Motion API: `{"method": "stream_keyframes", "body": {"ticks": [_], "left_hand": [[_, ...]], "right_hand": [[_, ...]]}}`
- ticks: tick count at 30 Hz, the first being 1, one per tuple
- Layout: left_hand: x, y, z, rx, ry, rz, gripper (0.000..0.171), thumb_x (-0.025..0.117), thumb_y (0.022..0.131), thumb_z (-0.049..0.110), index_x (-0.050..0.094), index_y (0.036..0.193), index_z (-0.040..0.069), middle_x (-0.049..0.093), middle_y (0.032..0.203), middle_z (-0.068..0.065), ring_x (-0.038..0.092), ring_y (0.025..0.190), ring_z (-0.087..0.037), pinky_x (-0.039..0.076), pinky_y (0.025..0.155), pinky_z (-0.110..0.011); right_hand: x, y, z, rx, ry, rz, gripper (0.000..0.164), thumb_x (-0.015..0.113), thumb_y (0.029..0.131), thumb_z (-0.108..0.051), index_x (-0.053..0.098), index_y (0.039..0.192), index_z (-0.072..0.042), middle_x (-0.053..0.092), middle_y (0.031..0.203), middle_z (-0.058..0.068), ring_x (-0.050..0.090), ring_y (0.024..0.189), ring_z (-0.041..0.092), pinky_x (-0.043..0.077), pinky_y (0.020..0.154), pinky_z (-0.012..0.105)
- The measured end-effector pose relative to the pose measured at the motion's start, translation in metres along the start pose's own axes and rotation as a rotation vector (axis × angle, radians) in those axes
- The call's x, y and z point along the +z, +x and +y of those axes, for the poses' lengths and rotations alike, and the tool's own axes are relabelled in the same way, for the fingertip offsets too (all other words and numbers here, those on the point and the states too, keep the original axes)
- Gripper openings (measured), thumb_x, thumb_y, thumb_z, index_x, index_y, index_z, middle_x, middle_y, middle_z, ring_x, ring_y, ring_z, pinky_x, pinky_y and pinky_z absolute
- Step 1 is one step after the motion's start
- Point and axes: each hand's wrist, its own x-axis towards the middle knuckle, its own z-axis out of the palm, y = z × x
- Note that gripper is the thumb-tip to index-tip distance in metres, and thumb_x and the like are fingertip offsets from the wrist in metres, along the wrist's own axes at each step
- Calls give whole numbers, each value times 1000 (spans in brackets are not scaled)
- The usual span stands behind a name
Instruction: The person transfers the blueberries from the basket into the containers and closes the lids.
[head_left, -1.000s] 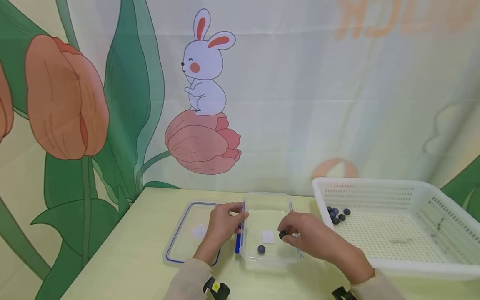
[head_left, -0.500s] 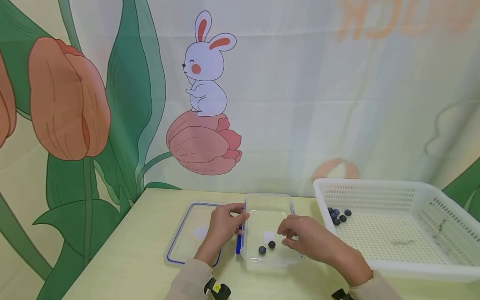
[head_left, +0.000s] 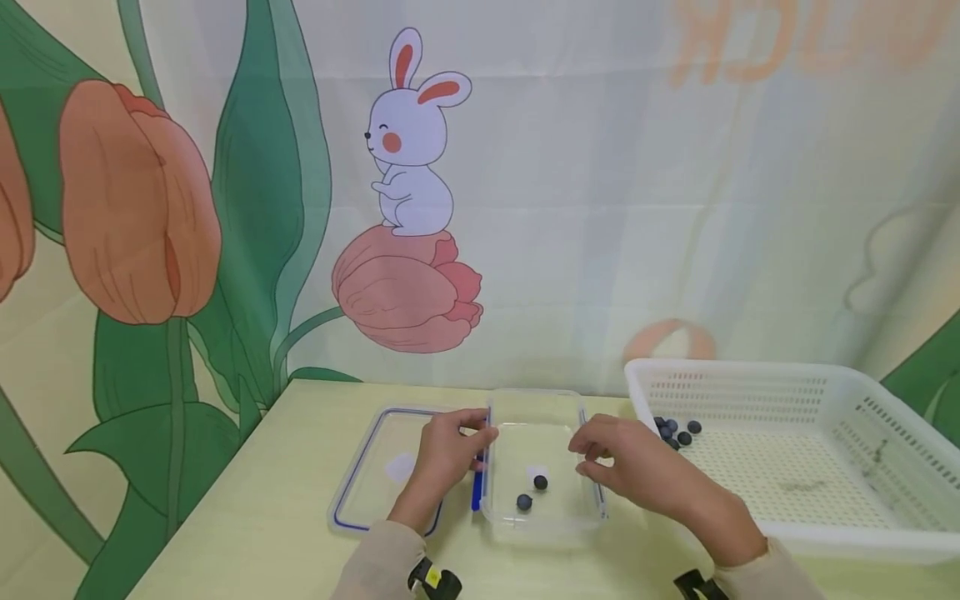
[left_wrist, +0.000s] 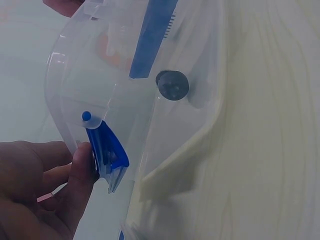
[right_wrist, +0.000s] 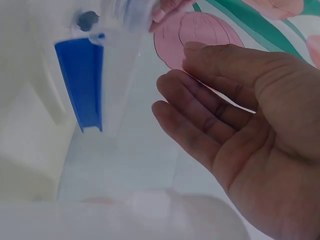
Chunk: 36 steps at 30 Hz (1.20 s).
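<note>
In the head view a clear plastic food container with blue side clips stands uncovered on the table. Two blueberries lie inside, a bluish one near the front and a darker one behind it. My left hand pinches the container's left rim, thumb beside a blue clip that hangs down in the left wrist view. Over the right rim hovers my right hand. Its fingers are loosely bent and hold nothing, as the right wrist view shows its bare palm.
The container's clear lid, edged in blue, lies flat to the left, partly behind the left forearm. On the right stands a white perforated basket, with several blueberries in its left corner. A printed curtain hangs behind the table.
My right hand has let go of the dark blueberry, which now lies in the container, and has drawn back to the right. The left hand keeps its place on the rim.
</note>
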Motion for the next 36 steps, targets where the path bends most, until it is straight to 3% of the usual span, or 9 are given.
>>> {"method": "stream_keyframes", "body": {"ticks": [10, 19, 30, 36], "left_hand": [[2, -1, -1, -6, 5, 3, 39, 78, 99, 13, 71, 136, 3, 70, 111, -11, 68, 68, -18, 62, 60, -27], [1, 0, 0, -9, 15, 10, 39, 77, 99, 13, 72, 136, 4, 70, 111, -10, 66, 62, -12, 61, 59, -27], [-1, 0, 0, -5, -5, 6, 39, 78, 99, 12, 71, 136, 2, 70, 108, -9, 66, 61, -12, 61, 58, -27], [-2, 0, 0, 0, -13, 5, 39, 77, 99, 11, 71, 136, 1, 69, 107, -9, 65, 61, -12, 63, 60, -30]], "right_hand": [[-55, -19, 7, 201, 7, 114, 21, 80, 96, -9, 74, 116, -10, 73, 110, -2, 73, 97, 18, 62, 86, 40], [-97, -20, 31, 259, -23, 75, 22, 79, 97, -12, 73, 118, -8, 74, 110, -1, 74, 99, 22, 61, 83, 34], [-111, -13, 84, 258, -55, 52, 17, 77, 100, -13, 75, 116, -10, 74, 110, -1, 73, 100, 23, 61, 83, 30], [-110, -13, 114, 311, -39, 30, 18, 77, 100, -15, 76, 116, -7, 75, 106, -1, 71, 101, 25, 58, 80, 31]]}}
